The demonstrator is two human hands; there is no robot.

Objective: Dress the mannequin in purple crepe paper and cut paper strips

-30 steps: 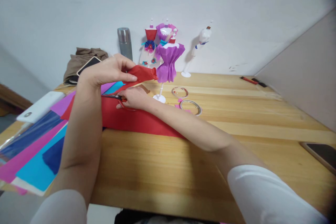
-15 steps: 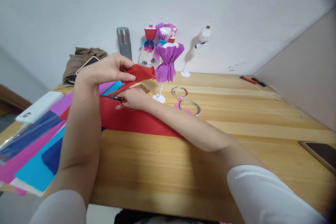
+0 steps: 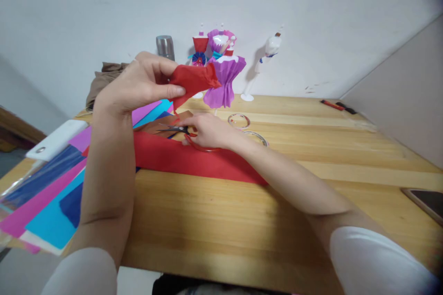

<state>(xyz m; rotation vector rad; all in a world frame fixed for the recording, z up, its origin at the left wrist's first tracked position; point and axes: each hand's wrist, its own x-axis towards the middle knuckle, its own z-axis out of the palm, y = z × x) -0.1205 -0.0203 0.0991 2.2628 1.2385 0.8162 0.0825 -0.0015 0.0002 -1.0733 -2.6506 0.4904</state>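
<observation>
Between its thumb and fingers, my left hand pinches a folded red paper piece, raised above the table. The piece's crumpled end points right, and a thin strip hangs from its lower edge. My right hand grips black-bladed scissors with red handles, blades pointing left and parted, below the raised piece. A long red paper sheet lies flat on the table under my right hand and forearm. Brown paper shows behind the blades.
Colored paper sheets and a white case lie left. At the back stand a flask, a purple paper dress and a white-wrapped stand. Tape rolls lie mid-table; a phone is at right.
My left hand has lifted the red piece up and to the right. My right hand has moved right with the scissors, which are now clear of the piece and show parted blades.
</observation>
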